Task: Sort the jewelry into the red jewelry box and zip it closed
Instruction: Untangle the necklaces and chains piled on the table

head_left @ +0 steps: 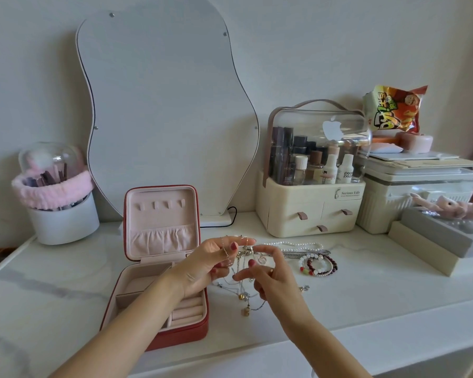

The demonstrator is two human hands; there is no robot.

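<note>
The red jewelry box (pixel 185 332) lies open on the white table, its pink-lined lid (pixel 160 222) standing upright. My left hand (pixel 208 264) hovers just right of the box and pinches a thin chain necklace (pixel 224 251) that drapes over its fingers. My right hand (pixel 268 276) is close beside it, fingers curled around the hanging chains and a small pendant (pixel 262 258). More tangled chains with charms (pixel 245 302) lie on the table below the hands. Beaded bracelets (pixel 318 266) and a pearl strand (pixel 298 244) lie to the right.
A wavy mirror (pixel 161 110) leans on the wall behind the box. A cream cosmetics organiser (pixel 311 208) stands at the right, with stacked boxes (pixel 432 241) beyond it. A brush holder (pixel 63 219) with a pink band stands at the left. The table's front edge (pixel 366 336) runs below.
</note>
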